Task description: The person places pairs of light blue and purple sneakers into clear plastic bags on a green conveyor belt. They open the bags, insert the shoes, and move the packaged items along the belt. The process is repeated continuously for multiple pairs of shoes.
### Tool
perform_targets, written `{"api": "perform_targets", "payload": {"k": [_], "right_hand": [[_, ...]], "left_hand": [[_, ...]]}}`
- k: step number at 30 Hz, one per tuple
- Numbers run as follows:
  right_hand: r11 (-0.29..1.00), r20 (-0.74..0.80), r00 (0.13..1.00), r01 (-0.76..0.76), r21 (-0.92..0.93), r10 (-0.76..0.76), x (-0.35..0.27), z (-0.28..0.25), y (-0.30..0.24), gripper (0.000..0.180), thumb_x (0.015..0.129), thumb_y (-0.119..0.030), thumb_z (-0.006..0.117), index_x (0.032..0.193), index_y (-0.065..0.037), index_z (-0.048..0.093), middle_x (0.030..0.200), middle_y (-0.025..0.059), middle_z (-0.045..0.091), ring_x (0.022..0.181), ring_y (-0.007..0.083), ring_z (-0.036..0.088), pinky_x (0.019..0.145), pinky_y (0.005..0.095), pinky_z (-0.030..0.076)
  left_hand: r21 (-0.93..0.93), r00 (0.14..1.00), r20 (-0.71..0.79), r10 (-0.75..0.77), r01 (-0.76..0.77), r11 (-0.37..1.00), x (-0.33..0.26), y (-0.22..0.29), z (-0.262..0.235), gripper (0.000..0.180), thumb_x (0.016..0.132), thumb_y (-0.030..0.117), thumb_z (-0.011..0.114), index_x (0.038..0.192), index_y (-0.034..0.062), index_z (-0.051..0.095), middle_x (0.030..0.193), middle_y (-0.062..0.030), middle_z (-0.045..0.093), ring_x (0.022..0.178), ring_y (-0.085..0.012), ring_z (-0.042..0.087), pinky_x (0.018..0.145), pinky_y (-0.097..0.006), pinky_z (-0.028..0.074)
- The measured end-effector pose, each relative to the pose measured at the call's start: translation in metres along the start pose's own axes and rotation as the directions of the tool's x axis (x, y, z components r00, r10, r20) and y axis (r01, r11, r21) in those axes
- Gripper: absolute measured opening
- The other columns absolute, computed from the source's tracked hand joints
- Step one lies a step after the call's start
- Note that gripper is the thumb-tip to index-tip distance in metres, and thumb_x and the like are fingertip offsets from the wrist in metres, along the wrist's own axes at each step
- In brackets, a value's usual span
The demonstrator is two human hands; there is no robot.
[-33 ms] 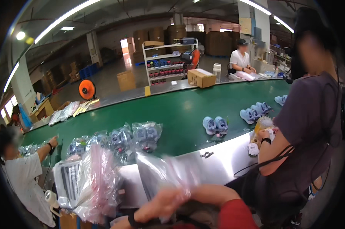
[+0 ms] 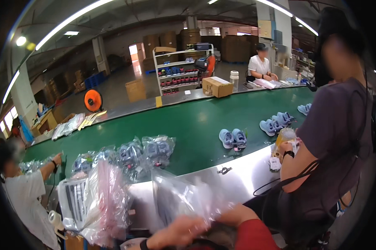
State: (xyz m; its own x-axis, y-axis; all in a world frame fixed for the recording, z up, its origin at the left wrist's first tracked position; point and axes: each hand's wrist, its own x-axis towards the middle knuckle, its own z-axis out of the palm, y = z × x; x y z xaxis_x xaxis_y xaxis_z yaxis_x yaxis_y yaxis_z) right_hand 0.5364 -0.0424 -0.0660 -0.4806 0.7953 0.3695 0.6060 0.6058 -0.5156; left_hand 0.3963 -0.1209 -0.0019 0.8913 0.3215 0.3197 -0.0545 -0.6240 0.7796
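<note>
A clear plastic bag [image 2: 188, 196] hangs in front of me over the metal table edge, smeared by motion. My left hand [image 2: 181, 230], with a dark band at its wrist, is closed on the near edge of the bag. My right hand [image 2: 226, 213] comes in from a red sleeve and reaches behind the crinkled plastic, which hides its fingers. To the left lies a stack of clear bags with pink edges [image 2: 107, 200]. Past the bag, several bagged pairs of light-blue shoes [image 2: 158, 148] sit on the green belt. An unbagged pair of light-blue shoes [image 2: 233, 138] stands further right.
A co-worker in a dark shirt [image 2: 333, 121] stands close on my right, handling a yellowish item. Another in white [image 2: 27, 196] reaches over the green conveyor belt [image 2: 188, 118] at left. A cardboard box [image 2: 217, 86] stands on the far ledge. A metal clasp [image 2: 224, 170] lies on the table.
My left hand has moved a little right and down with the bag. The plastic has shifted and spread over my right hand. The whole view has moved slightly.
</note>
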Motion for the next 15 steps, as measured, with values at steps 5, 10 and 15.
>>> {"api": "perform_targets", "payload": {"k": [5,10,15], "right_hand": [[0.991,-0.064,0.995,-0.067,0.120,0.075,0.003,0.013,0.033,0.030,0.077,-0.019,0.063,0.103,-0.005,0.059,0.089,0.0140,0.063,0.084,0.0323,0.061,0.073,0.0418,0.049],[0.947,-0.065,0.955,-0.274,0.170,0.288,0.041,0.029,0.039,0.031,0.078,-0.024,0.062,0.102,-0.005,0.060,0.093,0.0135,0.065,0.085,0.0324,0.062,0.073,0.0417,0.049],[0.981,0.004,0.989,-0.145,-0.132,0.147,0.035,0.016,-0.005,0.040,0.081,-0.029,0.060,0.111,-0.004,0.061,0.107,0.0151,0.064,0.088,0.0324,0.063,0.079,0.0347,0.050]], "left_hand": [[0.136,0.976,-0.218,-0.023,0.054,0.989,-0.019,0.001,-0.026,0.004,0.085,0.008,0.058,0.086,0.0063,0.062,0.061,-0.0162,0.054,0.055,-0.0358,0.058,0.050,-0.038,0.046],[0.446,0.722,-0.692,-0.017,0.446,0.776,-0.029,-0.034,-0.059,0.012,0.088,0.010,0.058,0.080,0.0020,0.055,0.055,-0.0112,0.050,0.048,-0.0170,0.049,0.047,-0.031,0.038],[0.012,0.388,-0.907,-0.164,0.412,0.911,-0.021,-0.063,-0.096,0.009,0.092,0.009,0.055,0.088,0.0006,0.056,0.068,0.0011,0.049,0.065,-0.0037,0.040,0.056,-0.021,0.034]]}}
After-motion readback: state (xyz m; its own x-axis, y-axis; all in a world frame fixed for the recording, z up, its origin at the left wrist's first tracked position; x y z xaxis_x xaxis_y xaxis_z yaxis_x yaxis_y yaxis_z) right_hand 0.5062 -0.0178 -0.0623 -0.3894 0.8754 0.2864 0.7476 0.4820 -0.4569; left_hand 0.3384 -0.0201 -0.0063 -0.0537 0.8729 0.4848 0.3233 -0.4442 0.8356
